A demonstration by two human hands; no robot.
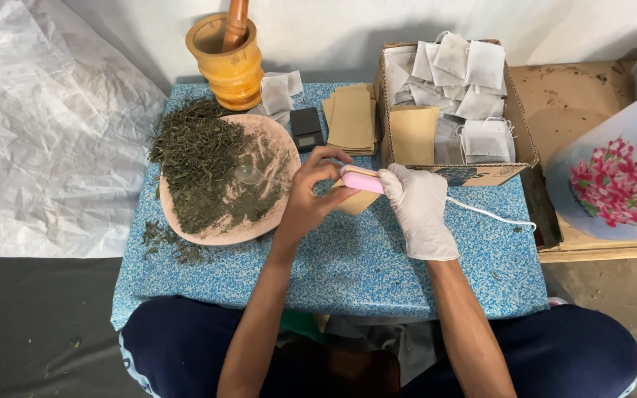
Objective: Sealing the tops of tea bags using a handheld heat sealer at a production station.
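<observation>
The bare left hand [311, 193] pinches a tan pouch [355, 201] over the blue table [348, 265]; the gloved right hand [418, 206] clamps a pink sealer [363, 179] on it; beyond, leaves [200, 166] remain on the plate [223, 234], flat pouches [352, 118] wait, and filled bags [466, 74] crowd the box [519, 133].

white wall [348, 29], blue speckled table [348, 273]
</observation>
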